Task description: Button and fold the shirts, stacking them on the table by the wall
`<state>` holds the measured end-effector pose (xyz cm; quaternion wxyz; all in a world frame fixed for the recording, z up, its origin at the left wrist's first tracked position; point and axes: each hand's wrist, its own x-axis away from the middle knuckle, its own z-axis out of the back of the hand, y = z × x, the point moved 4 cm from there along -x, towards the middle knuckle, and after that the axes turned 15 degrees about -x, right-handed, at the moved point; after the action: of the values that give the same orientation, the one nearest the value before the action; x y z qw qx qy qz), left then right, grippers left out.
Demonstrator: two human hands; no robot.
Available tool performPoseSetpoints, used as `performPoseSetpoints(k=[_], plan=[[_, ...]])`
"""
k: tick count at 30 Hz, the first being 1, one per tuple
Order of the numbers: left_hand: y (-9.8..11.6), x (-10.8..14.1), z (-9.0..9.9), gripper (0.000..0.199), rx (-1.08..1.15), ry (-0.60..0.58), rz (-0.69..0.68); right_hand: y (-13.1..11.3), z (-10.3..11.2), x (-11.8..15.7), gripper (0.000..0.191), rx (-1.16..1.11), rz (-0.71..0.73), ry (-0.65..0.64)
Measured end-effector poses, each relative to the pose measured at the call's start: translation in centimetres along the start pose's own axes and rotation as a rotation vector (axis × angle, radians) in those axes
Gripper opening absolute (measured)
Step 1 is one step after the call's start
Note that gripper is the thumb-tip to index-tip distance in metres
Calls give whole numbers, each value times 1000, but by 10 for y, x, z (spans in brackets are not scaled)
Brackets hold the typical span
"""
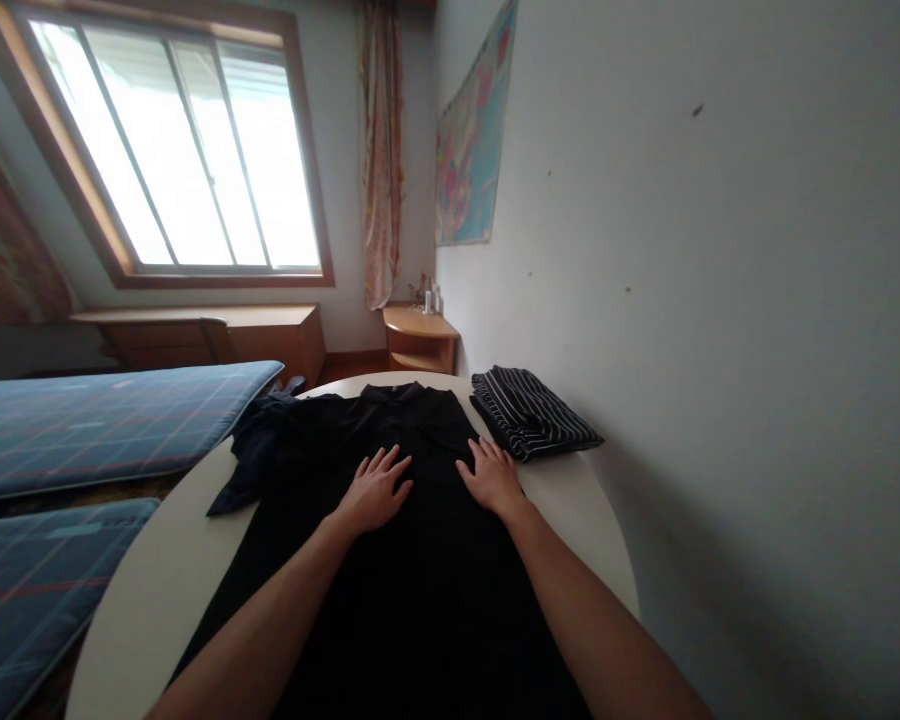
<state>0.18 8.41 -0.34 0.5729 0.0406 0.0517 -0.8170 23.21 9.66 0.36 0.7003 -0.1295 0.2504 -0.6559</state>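
A black collared shirt (420, 560) lies spread over a round white table (157, 570), its collar at the far edge. My left hand (375, 490) rests flat on the shirt's upper left part, fingers spread. On the upper right part lies my right hand (493, 475), also flat with its fingers apart. Just beyond that hand, a folded black-and-white striped garment (536, 410) sits at the table's far right edge. The shirt's left sleeve area shows as a darker bunched piece of cloth (259, 445), and I cannot tell whether it is a separate garment.
A white wall (720, 350) runs close along the right side. Two plaid mattresses (105, 420) lie to the left of the table. Beyond stand a wooden desk (270, 318) under the window and a corner shelf (420, 322) bearing small items.
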Motion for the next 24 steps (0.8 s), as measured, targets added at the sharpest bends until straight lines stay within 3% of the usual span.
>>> performPoseSetpoints(k=[24], plan=[[1, 3, 1, 62, -5, -20, -49, 7, 4, -5, 59, 45, -81, 72]])
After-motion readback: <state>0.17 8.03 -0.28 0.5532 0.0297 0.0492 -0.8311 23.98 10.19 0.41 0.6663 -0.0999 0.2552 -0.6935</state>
